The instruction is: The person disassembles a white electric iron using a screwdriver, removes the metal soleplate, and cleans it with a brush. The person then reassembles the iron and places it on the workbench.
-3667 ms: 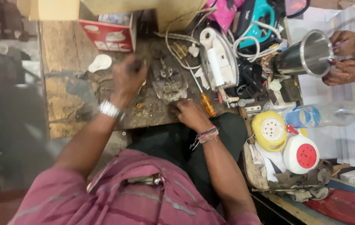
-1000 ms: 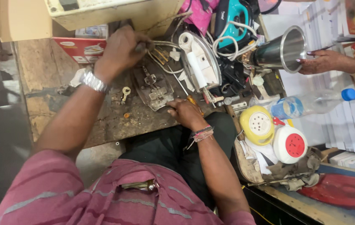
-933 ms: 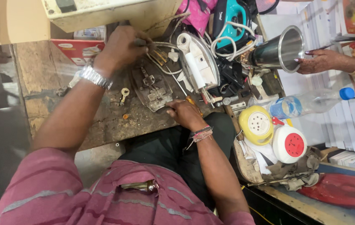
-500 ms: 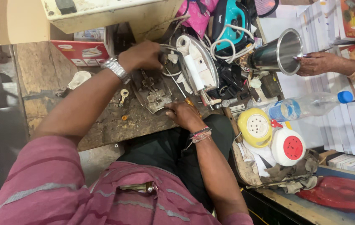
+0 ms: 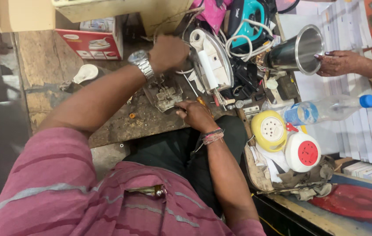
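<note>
Cluttered wooden surface (image 5: 50, 74) lies under my hands: left hand (image 5: 168, 52) clenched at the white iron's (image 5: 214, 65) rear, right hand (image 5: 196, 114) pinching a screwdriver (image 5: 203, 103) at five o'clock of the metal part (image 5: 165, 92).

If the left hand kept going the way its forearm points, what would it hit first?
Probably the white iron. The left hand lies up and to the right along the forearm, already at or against the iron's near edge. Past it come the white cord and teal appliance. Depth is unclear.
</note>
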{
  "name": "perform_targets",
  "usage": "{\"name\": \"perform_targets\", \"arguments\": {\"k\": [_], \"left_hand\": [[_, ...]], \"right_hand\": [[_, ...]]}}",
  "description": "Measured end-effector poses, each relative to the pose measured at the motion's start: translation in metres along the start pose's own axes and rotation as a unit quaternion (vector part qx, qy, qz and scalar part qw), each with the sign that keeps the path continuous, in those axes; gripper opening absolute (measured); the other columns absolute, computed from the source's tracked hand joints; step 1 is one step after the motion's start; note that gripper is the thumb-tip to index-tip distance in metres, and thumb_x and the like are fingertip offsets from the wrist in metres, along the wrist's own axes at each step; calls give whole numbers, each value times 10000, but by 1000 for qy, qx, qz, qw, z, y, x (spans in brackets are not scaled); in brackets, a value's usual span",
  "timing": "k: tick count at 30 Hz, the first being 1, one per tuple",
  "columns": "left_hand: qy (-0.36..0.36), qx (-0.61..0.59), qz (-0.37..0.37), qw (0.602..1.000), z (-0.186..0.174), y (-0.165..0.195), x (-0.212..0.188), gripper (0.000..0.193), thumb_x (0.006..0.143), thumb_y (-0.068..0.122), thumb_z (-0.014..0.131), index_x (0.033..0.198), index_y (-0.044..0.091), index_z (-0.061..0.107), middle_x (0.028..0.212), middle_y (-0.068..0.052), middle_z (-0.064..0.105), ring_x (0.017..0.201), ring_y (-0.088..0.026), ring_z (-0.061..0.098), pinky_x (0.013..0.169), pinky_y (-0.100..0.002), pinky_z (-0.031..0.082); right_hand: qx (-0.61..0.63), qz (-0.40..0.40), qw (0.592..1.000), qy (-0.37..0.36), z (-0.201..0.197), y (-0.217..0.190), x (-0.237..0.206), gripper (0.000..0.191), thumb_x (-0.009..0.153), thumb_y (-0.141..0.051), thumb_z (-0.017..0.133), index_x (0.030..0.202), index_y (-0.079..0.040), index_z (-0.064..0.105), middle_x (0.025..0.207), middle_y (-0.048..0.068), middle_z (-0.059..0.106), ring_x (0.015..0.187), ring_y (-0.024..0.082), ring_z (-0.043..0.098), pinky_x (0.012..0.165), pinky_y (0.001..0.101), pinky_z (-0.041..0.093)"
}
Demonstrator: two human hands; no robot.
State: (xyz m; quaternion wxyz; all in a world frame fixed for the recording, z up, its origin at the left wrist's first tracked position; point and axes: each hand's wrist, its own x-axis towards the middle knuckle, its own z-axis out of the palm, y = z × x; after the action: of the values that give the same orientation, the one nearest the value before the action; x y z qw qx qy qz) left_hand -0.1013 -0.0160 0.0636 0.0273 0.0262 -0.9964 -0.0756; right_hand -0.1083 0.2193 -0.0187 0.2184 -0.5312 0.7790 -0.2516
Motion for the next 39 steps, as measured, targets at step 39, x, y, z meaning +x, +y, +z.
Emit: {"name": "perform_targets", "arguments": {"k": [39], "left_hand": [[-99, -92, 59, 989, 11, 35, -24, 214, 666, 244, 779, 821, 95, 785, 743, -201, 714, 708, -385, 711, 605, -505, 560]], "right_hand": [[-57, 38, 980, 185, -3, -6, 22, 346, 854, -127, 738, 1181, -26, 687, 1135, 249, 672, 1081, 445, 644, 973, 489, 507]]}}
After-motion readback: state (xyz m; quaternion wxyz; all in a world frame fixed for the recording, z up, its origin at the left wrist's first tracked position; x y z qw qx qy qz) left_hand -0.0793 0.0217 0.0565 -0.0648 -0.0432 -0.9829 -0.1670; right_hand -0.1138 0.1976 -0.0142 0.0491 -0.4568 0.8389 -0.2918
